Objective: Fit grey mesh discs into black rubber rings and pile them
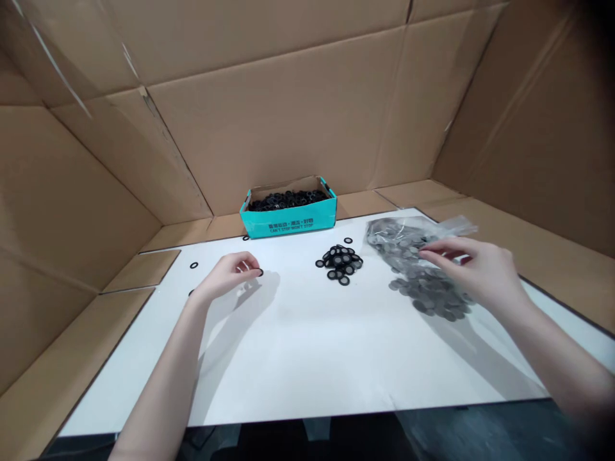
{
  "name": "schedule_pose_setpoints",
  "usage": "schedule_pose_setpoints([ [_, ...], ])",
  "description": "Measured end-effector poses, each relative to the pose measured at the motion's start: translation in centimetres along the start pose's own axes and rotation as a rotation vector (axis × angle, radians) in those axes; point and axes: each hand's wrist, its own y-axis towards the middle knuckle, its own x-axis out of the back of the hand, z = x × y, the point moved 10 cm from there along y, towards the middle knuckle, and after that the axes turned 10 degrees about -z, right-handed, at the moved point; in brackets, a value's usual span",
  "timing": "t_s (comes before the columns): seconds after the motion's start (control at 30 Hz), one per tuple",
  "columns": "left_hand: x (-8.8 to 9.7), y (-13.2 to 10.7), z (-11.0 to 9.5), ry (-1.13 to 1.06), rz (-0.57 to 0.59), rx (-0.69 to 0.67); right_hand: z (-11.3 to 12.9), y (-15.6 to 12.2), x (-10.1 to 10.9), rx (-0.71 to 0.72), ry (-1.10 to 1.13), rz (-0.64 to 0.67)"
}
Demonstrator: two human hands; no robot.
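My left hand (230, 274) rests on the white board (298, 346) with its fingers curled, pinching a small black ring (260, 272) at the fingertips. My right hand (473, 269) hovers over a heap of grey discs (427, 285) that spills from a clear plastic bag (408, 232); its fingers are stretched out and hold nothing that I can see. Between the hands lies a small pile of black rings (341, 261).
A teal cardboard box (288, 219) full of black rings stands at the back of the board. Loose rings lie at the left (194, 264) and near the box (348, 240). Brown cardboard walls (288, 109) enclose the place on three sides.
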Motion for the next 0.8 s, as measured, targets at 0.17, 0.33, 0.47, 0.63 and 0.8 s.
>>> schedule_pose_setpoints([
  [0.17, -3.4, -0.6, -3.3, -0.275, 0.088, -0.064, 4.4, -1.0, -2.5, 0.072, 0.146, 0.111],
  [0.33, -5.6, -1.4, -5.2, -0.412, 0.117, -0.098, 8.8, -2.7, -5.9, 0.158, 0.276, 0.314],
  [0.47, -6.1, -1.6, -5.3, -0.411, 0.129, -0.099, 8.0, -2.4, -6.1, 0.176, 0.23, 0.304],
  [0.63, -5.6, -1.3, -4.8, -0.402, 0.099, -0.098, 1.3, -0.4, -2.8, 0.013, 0.02, 0.166],
  [0.8, -5.9, -1.2, -4.6, -0.364, 0.114, -0.106, -4.5, 0.3, -0.2, -0.141, -0.14, 0.111],
])
